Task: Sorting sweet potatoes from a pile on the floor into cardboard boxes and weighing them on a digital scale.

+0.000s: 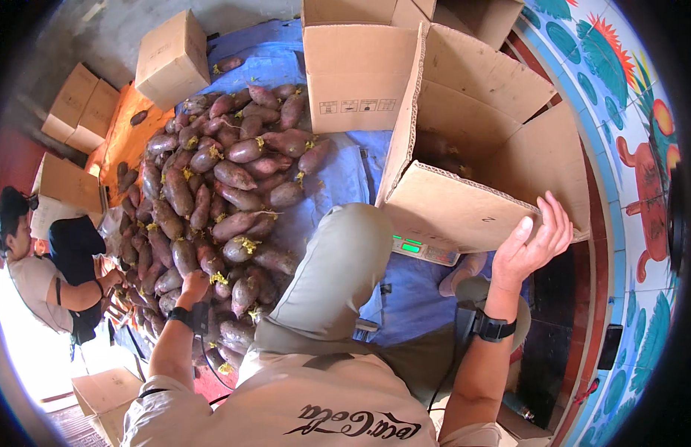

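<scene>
1. Left hand (196,284): fingers curled at the near end of an oblong, purple-brown sweet potato (184,255); whether they grip it, I cannot tell.
2. That sweet potato lies in the heap, directly ahead of the left hand, the nearer one; its long axis points away from the wrist.
3. Right hand (537,235): fingers extended, at the flap edge of a brown cardboard box (464,205), well to the right.

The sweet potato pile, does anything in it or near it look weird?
Yes, two things. Some roots in the pile have frilly yellow sprouts, while many others look bare. Also, a stray sweet potato lies by itself on the orange surface, apart from the rest.
</scene>
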